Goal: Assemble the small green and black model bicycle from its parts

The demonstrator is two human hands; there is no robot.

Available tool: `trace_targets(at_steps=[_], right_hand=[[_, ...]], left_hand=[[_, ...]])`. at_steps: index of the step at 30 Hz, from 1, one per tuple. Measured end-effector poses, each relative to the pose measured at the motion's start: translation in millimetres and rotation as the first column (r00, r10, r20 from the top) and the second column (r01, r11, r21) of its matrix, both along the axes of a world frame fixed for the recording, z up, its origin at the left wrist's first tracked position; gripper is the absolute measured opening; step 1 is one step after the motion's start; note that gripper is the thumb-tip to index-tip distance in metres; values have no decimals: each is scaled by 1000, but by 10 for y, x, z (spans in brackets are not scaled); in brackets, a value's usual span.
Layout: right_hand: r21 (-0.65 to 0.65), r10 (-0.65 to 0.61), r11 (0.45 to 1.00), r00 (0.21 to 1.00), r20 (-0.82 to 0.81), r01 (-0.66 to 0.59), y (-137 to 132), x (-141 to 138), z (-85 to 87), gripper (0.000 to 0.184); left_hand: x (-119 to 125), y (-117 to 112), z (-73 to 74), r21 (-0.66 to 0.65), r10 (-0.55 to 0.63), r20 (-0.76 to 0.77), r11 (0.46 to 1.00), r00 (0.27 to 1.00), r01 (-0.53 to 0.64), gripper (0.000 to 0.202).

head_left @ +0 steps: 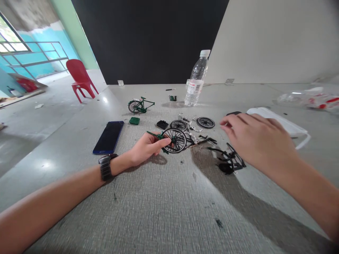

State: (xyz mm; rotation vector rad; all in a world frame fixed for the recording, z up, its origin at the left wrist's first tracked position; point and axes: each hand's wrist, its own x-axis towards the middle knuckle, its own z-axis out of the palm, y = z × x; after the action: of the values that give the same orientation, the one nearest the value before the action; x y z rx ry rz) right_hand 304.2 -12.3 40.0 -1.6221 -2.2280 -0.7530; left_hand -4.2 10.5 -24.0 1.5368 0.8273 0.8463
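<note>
My left hand (148, 148) pinches a small toy bicycle wheel (174, 140) with a black spoked rim, joined to a green fork piece (156, 135). Above the table on the right, my right hand (256, 135) hangs with bent fingers slightly apart; nothing shows in it. Below its fingers lies a black bicycle part (229, 160), perhaps a frame with a fender. Between my hands are two more loose wheels, one (206, 122) lying flat, plus silver small parts (194, 128) and a black bar (202, 142). Farther back stands a green model bicycle rear half (140, 105) with one wheel.
A phone (108, 137) lies at left near a green block (134, 121) and a black block (162, 124). A water bottle (196, 79) stands at the back. A white mask (280, 123) and a plastic bottle (309, 99) lie at right. A red chair (81, 77) stands beyond.
</note>
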Motion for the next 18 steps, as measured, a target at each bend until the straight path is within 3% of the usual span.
trace_targets(at_steps=[6,13,18], right_hand=[[-87,34,996,998,48,-29,132,202,-88,34],[-122,284,951,959,-25,-284,180,-1,-328,42],[-179,268,944,961,-71,-277,242,18,-443,45]], left_hand=[[-18,-1,15,37,-11,-56,999,998,13,45],[1,-31,128,68,-30,-102,997,994,37,48],[10,-43,165,55,-54,-115,997,992,61,44]])
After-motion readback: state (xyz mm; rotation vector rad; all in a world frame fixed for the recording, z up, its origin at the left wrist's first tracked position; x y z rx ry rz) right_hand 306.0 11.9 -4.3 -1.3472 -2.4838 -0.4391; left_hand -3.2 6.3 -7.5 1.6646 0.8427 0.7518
